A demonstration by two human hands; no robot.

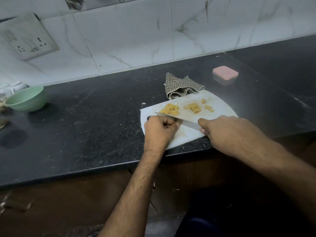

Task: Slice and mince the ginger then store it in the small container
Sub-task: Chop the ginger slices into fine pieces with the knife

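- Right hand (229, 132) was wrapped around the handle of a steel kitchen knife (181, 120), fingers curled over it so the handle itself was pretty much hidden. The blade stuck out from that grip toward the left, tip reaching over the ginger.
- Left hand (159, 129) was balled up tight right against the blade, just left of the knife grip. A bit of yellowish stuff peeked out at its fingertips, honestly couldn't tell for sure if it was pinching a ginger piece.
- Both hands sat on a white plastic cutting board with a rounded edge (188, 134).
- Just past the blade tip was a pile of thin yellow ginger strips (170, 109), and further along, beyond the knife hand, some flat ginger slices and small chunks (195, 107) lay loose on the board.
- Crumpled checkered cloth (181, 87) touched the board's far edge.
- Small clear container with a pink lid (225, 74) was well beyond the right hand, lid on, on the black speckled stone counter (85, 125).
- Pale green bowl (25, 99) sat way off to the left of everything.
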